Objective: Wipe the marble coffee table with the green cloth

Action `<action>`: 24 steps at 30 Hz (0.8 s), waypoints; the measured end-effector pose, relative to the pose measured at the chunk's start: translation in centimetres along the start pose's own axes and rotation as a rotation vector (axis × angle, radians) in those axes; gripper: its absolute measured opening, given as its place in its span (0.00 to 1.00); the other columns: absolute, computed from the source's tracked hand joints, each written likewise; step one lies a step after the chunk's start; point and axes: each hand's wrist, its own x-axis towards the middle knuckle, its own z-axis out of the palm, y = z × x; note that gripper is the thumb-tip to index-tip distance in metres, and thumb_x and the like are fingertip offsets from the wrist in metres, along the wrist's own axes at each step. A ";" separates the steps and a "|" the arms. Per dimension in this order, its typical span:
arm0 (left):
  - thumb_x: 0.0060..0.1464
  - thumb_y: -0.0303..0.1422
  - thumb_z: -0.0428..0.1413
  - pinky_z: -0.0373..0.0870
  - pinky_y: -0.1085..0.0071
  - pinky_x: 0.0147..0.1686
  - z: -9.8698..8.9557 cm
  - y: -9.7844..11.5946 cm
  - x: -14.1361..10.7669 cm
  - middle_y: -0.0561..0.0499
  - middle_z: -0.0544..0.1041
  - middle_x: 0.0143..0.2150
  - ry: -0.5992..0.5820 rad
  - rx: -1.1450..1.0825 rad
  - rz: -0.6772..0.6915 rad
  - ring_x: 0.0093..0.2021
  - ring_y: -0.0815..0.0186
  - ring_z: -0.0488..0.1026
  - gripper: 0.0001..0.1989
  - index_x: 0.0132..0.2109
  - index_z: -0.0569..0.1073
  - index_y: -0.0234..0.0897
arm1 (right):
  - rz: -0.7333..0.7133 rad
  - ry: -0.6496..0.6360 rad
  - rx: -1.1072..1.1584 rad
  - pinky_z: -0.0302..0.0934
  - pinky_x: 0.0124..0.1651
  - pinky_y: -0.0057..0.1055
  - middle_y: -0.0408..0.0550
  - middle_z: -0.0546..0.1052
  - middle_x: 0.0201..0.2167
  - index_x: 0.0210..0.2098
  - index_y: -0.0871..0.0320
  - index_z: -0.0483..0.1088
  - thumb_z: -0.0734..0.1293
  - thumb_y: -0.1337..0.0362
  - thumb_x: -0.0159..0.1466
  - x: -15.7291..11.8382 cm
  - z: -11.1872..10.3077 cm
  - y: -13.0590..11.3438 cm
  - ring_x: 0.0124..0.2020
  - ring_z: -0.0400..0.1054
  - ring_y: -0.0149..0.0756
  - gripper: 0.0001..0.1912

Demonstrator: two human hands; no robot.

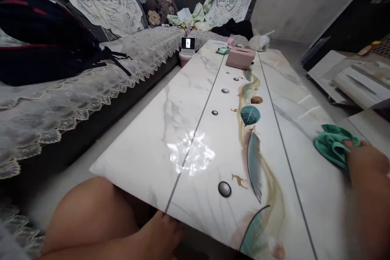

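Observation:
My right hand (367,156) grips a crumpled green cloth (335,144) at the right side of the long table (183,113). The cloth bunches out ahead of the fingers and lies against the glossy white tabletop. At the near edge of the table is my left hand (161,231), close to my bare knee (91,207). Its fingers are dark and mostly hidden, so whether they grip the edge is unclear. Leaf, deer and bead patterns run down the middle of the top, between two grey lines.
A pink box (240,57) and a plastic bag (258,42) stand at the table's far end. Left is a sofa with lace covers (122,59) and a dark backpack (45,44). A small screen device (188,45) sits beside the table. White furniture (359,77) is at right.

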 end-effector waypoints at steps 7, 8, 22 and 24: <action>0.74 0.37 0.60 0.64 0.45 0.75 -1.9 3.0 -1.2 0.25 0.75 0.69 0.032 0.169 -0.094 0.74 0.35 0.69 0.28 0.72 0.75 0.23 | -0.155 -0.136 -0.093 0.59 0.39 0.41 0.62 0.78 0.39 0.56 0.57 0.81 0.63 0.54 0.72 -8.5 -3.6 -2.5 0.40 0.73 0.51 0.22; 0.74 0.36 0.59 0.64 0.46 0.75 -2.0 3.2 -1.4 0.25 0.77 0.68 0.050 0.179 -0.083 0.73 0.36 0.70 0.26 0.71 0.76 0.22 | -0.202 -0.155 -0.079 0.59 0.39 0.39 0.59 0.78 0.38 0.52 0.56 0.82 0.64 0.54 0.71 -9.8 -3.7 -2.6 0.39 0.72 0.49 0.19; 0.75 0.36 0.57 0.77 0.55 0.62 -1.7 4.1 -0.1 0.30 0.80 0.65 0.134 0.322 -0.114 0.64 0.50 0.81 0.23 0.69 0.78 0.27 | -0.446 -0.075 -0.024 0.56 0.39 0.28 0.51 0.78 0.39 0.55 0.55 0.81 0.70 0.60 0.70 -30.7 -6.0 2.1 0.38 0.72 0.41 0.16; 0.75 0.35 0.56 0.76 0.57 0.63 -1.3 4.3 0.0 0.32 0.79 0.66 0.162 0.354 -0.068 0.65 0.48 0.80 0.23 0.70 0.77 0.29 | -0.507 -0.086 -0.018 0.57 0.39 0.28 0.50 0.79 0.41 0.54 0.52 0.82 0.69 0.60 0.70 -32.4 -6.0 3.4 0.39 0.74 0.41 0.15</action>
